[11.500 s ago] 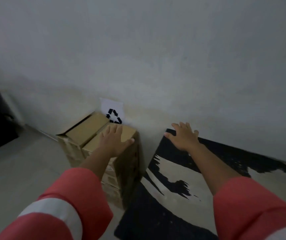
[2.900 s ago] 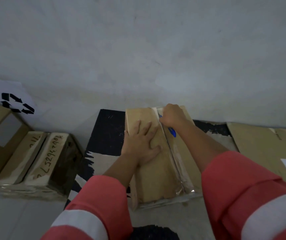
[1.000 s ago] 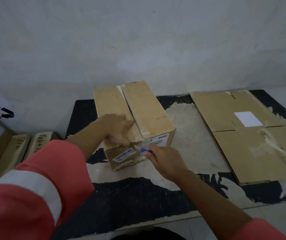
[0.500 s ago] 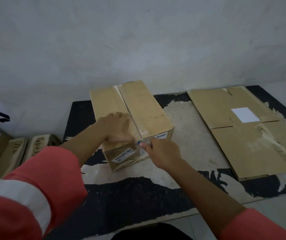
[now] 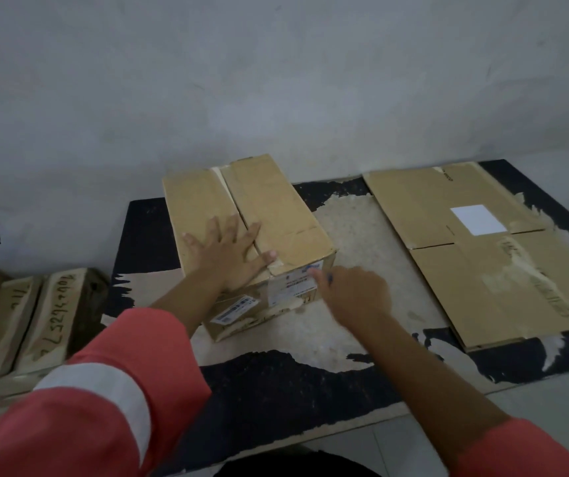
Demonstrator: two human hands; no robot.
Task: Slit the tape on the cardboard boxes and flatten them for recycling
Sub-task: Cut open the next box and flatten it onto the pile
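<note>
Length of the box (image 5: 276, 208) runs away from our right hand (image 5: 355, 297), gripping a blue cutter (image 5: 329, 277); left hand (image 5: 231, 256) spread atop.

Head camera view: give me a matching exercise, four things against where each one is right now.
1 left hand
2 right hand
3 flattened cardboard
4 handwritten box

A right side of the mat
B flat on top of the taped box
C beside the mat, at the left
D at the taped box's near end, pinching a blue tool

Pairs: 1-B, 2-D, 3-A, 4-C
</note>
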